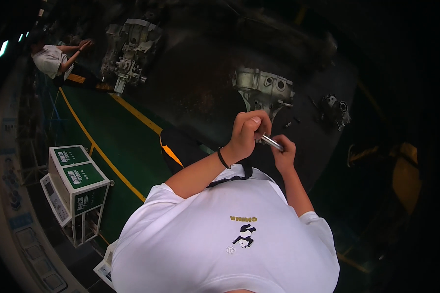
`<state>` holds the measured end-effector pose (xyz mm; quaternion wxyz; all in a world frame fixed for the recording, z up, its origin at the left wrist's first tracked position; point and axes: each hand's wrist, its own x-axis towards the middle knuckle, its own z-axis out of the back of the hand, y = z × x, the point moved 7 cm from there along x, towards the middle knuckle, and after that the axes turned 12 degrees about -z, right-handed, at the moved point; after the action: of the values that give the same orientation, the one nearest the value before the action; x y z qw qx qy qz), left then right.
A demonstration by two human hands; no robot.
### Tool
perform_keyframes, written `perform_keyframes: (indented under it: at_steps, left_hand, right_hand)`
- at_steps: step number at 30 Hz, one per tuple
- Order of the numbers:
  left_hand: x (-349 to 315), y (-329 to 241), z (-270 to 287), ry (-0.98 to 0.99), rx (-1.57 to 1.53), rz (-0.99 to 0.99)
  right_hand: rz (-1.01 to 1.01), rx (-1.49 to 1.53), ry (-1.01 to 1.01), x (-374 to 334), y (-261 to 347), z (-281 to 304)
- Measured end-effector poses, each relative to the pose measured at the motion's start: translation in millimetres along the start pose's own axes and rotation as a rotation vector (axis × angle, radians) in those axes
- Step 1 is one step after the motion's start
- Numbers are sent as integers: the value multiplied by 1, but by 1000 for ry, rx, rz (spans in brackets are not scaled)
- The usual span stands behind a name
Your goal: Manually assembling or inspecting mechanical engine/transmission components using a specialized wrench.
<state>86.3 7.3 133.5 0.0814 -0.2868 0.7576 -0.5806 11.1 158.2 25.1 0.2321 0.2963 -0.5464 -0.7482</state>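
Observation:
A short, shiny metal rod (272, 142) runs slantwise between my two hands. My left hand (249, 133) is closed around its upper left end, the fingers curled and the thumb on top. My right hand (285, 153) is closed at the rod's lower right end, with fingertips against it. Just beyond my hands, a pale cast-metal housing (262, 85) with round holes stands on the dark table. A few small metal parts (288, 124) lie on the tabletop to the right of the housing.
Farther right on the dark table (322, 141) sits a smaller metal assembly (335, 111) with a round opening. A large gearbox-like assembly (132, 53) is at the far left, near another person (51, 61). A green-and-white cabinet (78, 183) stands on the green floor at left.

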Motion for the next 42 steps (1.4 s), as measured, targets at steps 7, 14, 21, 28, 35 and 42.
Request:
perform_keyframes:
  at_steps: [7,14,21,28,35,42]
  left_hand:
    - [23,1,-28,168,99,-8]
    - [-35,4,-106,576,178,-298]
    - [-19,-13,-30,319,225,-124]
    - [3,15,15,2,-61,-58]
    - [16,17,1,176,-54,135]
    - [-24,-2,-78,700,293,-121]
  right_hand:
    - [-140,13,548,-35,40,-49]
    - [131,-66,203,48,38,-71]
    - [-38,158,70,79,6,-36]
    - [-140,177,72,30,4,-15]
    - [-139,-141,634,-17,29,-87]
    - [138,-95,557,31,49,-110]
